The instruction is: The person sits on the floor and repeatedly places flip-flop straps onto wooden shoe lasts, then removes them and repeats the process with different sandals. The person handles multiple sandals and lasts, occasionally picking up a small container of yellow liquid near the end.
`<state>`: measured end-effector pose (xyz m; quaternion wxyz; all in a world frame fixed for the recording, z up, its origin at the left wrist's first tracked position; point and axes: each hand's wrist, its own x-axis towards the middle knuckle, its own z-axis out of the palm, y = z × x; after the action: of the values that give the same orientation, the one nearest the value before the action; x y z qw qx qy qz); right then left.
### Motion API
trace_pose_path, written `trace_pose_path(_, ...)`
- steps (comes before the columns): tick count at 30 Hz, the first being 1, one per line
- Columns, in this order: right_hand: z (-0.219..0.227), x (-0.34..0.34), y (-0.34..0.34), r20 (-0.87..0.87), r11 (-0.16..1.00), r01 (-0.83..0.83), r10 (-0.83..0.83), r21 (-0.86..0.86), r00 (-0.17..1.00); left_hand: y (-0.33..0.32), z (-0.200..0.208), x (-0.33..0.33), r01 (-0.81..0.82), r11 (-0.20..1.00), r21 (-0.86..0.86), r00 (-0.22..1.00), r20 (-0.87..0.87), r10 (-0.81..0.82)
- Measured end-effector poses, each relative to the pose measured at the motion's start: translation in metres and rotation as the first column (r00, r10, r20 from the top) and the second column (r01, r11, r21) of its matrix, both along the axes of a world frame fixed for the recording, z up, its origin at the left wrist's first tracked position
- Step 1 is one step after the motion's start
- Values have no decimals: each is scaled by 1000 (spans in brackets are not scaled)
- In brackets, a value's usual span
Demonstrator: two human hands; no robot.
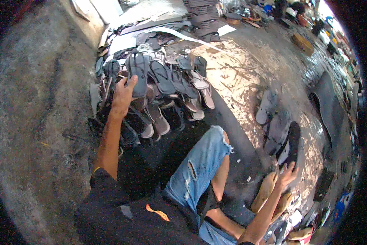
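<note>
At far left, a stretch of stained grey floor (40, 106), bare concrete in appearance. Next to it, the left hand (124, 97) is raised at the end of an extended forearm, clamped on the lower edge of a dark sandal (137, 71), thumb laid on the upper face. The sandal is tilted upright, strap side visible, in front of a heap of sandals (164, 77). The heap comprises black, grey and brown pairs, closely packed and overlapping. A pale strip (183, 37) runs across behind the heap, toward a stack of dark ridged pieces (202, 20) at the top.

At centre, the person's bent knee in blue jeans (187, 171), torn at the thigh and frayed at the hem. Beyond the knee, the ground is brightly lit in patches.

Right of the knee, two grey soles (278, 132) (267, 107) lie near each other on the ground. Tan foot-shaped pieces (264, 192) lie below. The right hand (287, 174), well apart from the left, is at the lower end of a black sole (292, 141); whether its fingers are closed on the sole cannot be told.

Farther right, a yellowish-brown block (303, 43) lies near the top, a large dark sheet (329, 106) beneath it, and a blue item (341, 207), kind indistinct, near the lower rim.
</note>
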<state>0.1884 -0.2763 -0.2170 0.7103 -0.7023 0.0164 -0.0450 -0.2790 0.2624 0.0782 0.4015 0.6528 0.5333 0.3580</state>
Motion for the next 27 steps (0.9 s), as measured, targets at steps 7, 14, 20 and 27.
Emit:
trace_pose_path(7,203,-186,33,577,798,162,263,-581,774,-157,-9,118,711,692,125,633,316,-707)
trace_pose_path(14,174,-307,-16,329,547,-202,716,-812,616,-276,-62,200,952,258,-165,300,672,-677)
trace_pose_path(20,248,-261,-42,-3,976,-116,118,-182,993,-318,-24,183,808,-147,570,-63,-165,-984)
trace_pose_path(27,311,-246,-24,0,822,-551,556,-144,831,-326,-9,178,675,-272,686,-70,-308,-949)
